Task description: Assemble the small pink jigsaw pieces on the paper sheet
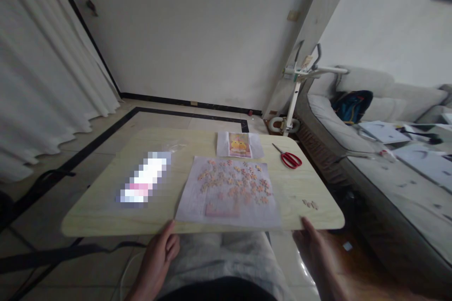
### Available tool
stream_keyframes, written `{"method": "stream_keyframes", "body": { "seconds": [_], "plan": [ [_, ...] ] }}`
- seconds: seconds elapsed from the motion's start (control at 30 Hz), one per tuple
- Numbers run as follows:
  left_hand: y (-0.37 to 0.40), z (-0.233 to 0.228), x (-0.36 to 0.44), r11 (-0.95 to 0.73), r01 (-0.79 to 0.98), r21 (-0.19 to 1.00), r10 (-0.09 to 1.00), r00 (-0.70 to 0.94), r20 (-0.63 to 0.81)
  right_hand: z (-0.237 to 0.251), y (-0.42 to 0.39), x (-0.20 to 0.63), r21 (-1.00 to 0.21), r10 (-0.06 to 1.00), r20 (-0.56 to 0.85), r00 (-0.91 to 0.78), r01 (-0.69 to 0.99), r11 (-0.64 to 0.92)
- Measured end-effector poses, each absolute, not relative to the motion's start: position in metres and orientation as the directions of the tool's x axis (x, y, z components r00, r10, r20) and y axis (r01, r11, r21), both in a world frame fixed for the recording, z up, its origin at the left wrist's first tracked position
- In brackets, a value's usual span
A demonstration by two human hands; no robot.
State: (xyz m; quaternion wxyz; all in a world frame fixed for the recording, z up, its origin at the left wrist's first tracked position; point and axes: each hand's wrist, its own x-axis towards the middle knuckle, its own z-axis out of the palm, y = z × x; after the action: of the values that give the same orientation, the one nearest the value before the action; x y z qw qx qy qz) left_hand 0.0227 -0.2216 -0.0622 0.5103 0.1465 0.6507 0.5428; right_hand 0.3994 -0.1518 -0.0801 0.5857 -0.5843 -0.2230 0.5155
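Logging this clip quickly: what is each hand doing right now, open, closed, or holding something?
Left hand: loosely curled, holding nothing, at the table near edge.
Right hand: open, fingers extended, empty, touching the table edge.

Both hands sit at the near edge of the table (106, 216), the left hand (160, 254) curled, the right hand (318, 249) flat. Straight ahead the paper sheet (197, 207) strewn with puzzle pieces (235, 183) fills the middle. Bare wood runs along the right side, broken only by a few loose pieces (310, 204) and, further back, red scissors (289, 157). Left of the sheet lies a blurred packet (144, 183).
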Motion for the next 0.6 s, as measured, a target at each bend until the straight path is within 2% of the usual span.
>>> {"method": "stream_keyframes", "body": {
  "seconds": [0.17,0.6],
  "plan": [
    [-0.223,-0.062,0.022,0.344,-0.380,0.859,0.753,-0.435,-0.494,-0.082,-0.149,0.399,-0.895,0.845,-0.346,0.407,-0.413,-0.168],
    [-0.224,-0.065,0.026,0.364,-0.380,0.850,0.766,-0.397,-0.506,-0.087,-0.119,0.401,-0.831,0.855,-0.383,0.350,-0.534,-0.154]
  ]
}}
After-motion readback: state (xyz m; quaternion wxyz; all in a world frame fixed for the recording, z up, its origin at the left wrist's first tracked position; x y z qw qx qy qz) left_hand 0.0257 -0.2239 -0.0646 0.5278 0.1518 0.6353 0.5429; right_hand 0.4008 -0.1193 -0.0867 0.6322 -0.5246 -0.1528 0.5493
